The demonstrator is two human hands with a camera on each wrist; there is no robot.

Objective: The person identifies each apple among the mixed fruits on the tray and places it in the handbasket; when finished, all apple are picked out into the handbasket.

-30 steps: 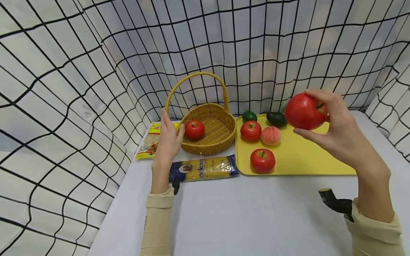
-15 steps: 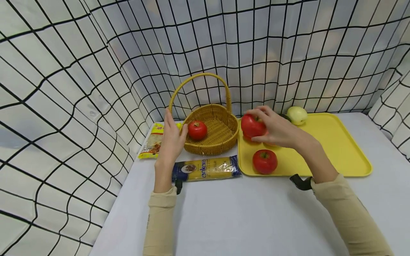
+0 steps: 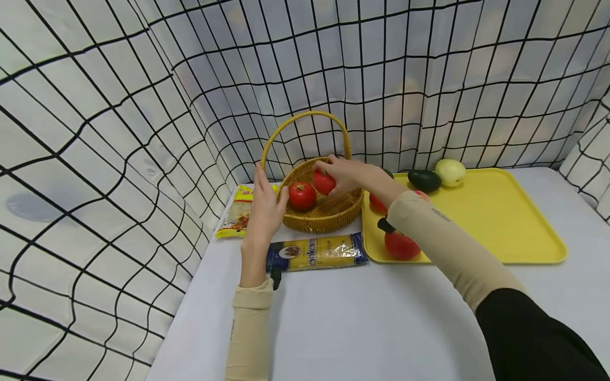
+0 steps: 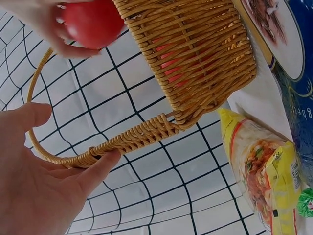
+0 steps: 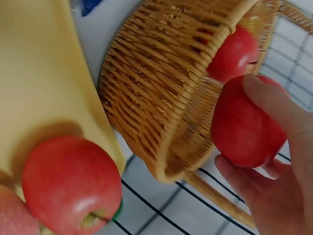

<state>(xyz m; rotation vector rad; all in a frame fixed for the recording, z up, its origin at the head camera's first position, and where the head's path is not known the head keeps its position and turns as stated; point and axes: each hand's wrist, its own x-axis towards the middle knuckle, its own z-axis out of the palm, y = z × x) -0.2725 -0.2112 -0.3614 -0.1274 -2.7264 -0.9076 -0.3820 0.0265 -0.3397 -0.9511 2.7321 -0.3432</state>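
My right hand point(image 3: 349, 173) grips a red apple point(image 3: 323, 182) over the right part of the wicker basket point(image 3: 319, 225). In the right wrist view, thumb and fingers are around this apple point(image 5: 247, 125), just above the basket's rim. Another red apple point(image 3: 302, 197) lies inside the basket at the left. My left hand point(image 3: 268, 211) is at the basket's left side, fingers straight. In the left wrist view, its fingers point(image 4: 100, 171) touch the woven handle point(image 4: 132, 139) near its base, with the thumb apart from it.
Right of the basket, a yellow tray point(image 3: 495, 222) bears apples point(image 3: 401, 246), a dark green avocado point(image 3: 424, 181) and a pale green round fruit point(image 3: 450, 172). A pasta packet point(image 3: 316, 252) lies before the basket; a yellow food packet point(image 3: 235, 214) lies left. Black netting point(image 3: 405, 69) stands behind.
My right hand has carried the apple leftward from above the tray to over the basket. The left hand stays at the basket's side while the head view shifts slightly.
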